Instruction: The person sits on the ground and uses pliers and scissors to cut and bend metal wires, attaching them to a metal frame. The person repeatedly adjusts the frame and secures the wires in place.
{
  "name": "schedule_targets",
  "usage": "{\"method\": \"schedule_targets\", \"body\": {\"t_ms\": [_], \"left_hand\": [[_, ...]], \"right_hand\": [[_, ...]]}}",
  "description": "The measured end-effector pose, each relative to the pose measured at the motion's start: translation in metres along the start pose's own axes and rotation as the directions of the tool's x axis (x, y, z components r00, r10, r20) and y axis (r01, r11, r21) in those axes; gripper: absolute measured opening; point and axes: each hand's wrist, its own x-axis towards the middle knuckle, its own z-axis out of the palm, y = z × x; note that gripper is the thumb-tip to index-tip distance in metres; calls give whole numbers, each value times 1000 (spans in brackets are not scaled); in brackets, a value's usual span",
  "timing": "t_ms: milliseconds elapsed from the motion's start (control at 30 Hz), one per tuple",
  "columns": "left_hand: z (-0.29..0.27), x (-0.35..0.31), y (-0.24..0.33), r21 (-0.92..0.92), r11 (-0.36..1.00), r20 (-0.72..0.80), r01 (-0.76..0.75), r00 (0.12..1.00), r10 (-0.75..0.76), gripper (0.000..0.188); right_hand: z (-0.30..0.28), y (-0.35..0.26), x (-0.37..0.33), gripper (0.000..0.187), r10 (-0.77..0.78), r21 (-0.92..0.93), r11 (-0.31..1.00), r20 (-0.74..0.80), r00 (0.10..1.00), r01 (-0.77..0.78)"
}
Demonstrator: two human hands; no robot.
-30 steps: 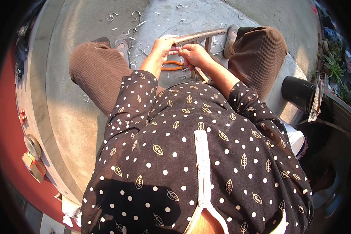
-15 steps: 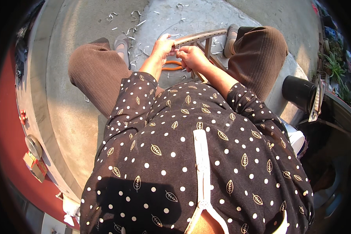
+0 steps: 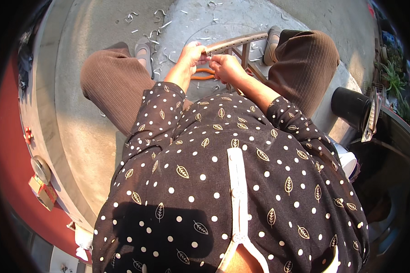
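Between my knees stands a wooden frame, its top rail dotted with a row of small holes. My left hand is closed round the left end of that rail. Just below it, my right hand pinches something small and pale against the rail's underside, with the fingertips of both hands almost meeting. What the pinch holds is too small to name. Below my hands show the orange handles of a tool; its head is hidden.
Curled white strips lie scattered over the concrete ground, along with a loop of thin wire. My shoes stand either side of the frame. At right is a black bucket near potted plants; at left, a cardboard box.
My right hand has moved slightly right and down, drawing a little away from my left hand. The left hand keeps its hold on the rail.
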Motion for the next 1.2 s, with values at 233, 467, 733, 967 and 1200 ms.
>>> {"method": "schedule_targets", "body": {"t_ms": [233, 467, 733, 967, 1200], "left_hand": [[2, 5, -10, -279, 948, 161, 150, 981, -108, 25], [14, 0, 0, -312, 940, 171, 139, 981, -88, 29], [28, -33, 36, -214, 963, 47, -162, 983, 176, 31], [30, -42, 32, -310, 949, 74, -53, 994, 79, 40], [38, -47, 28, -291, 954, 145, -65, 983, 111, 32]], "right_hand": [[-10, 8, 1, 23, 0, 238, 971, 24, 1000, -6], [-12, -4, -11, 21, -47, 190, 980, -40, 998, 54], [-24, -31, -36, 21, -203, 209, 952, -119, 972, 224], [-27, -29, -37, 19, -207, 162, 964, -46, 977, 212], [-27, -16, -46, 18, -69, 315, 942, -146, 987, 113]]}}
